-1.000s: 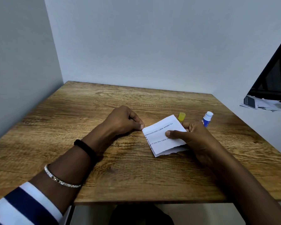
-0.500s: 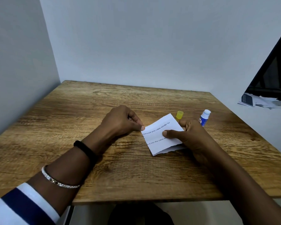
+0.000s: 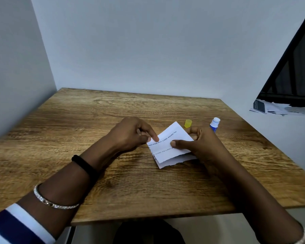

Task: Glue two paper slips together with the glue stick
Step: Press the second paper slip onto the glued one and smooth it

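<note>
Two white paper slips lie stacked on the wooden table (image 3: 113, 173). The upper slip (image 3: 167, 143) carries printed lines; the lower slip (image 3: 174, 162) shows below it as a strip with a torn edge. My left hand (image 3: 130, 134) pinches the upper slip's left corner between thumb and forefinger. My right hand (image 3: 199, 147) holds the stack's right side, thumb on top and fingers curled behind. Beyond the papers stand the yellow glue cap (image 3: 188, 123) and the uncapped blue-and-white glue stick (image 3: 214, 124), both untouched.
White walls close the table on the left and back. To the right, past the table edge, a white ledge carries loose papers (image 3: 271, 108) under a dark slanted panel (image 3: 292, 71). A dark shape (image 3: 148, 233) shows below the near table edge.
My left forefinger has moved from beside the paper onto its left corner. The upper slip sits shifted up, so more of the lower torn slip shows. The camera view has tilted slightly.
</note>
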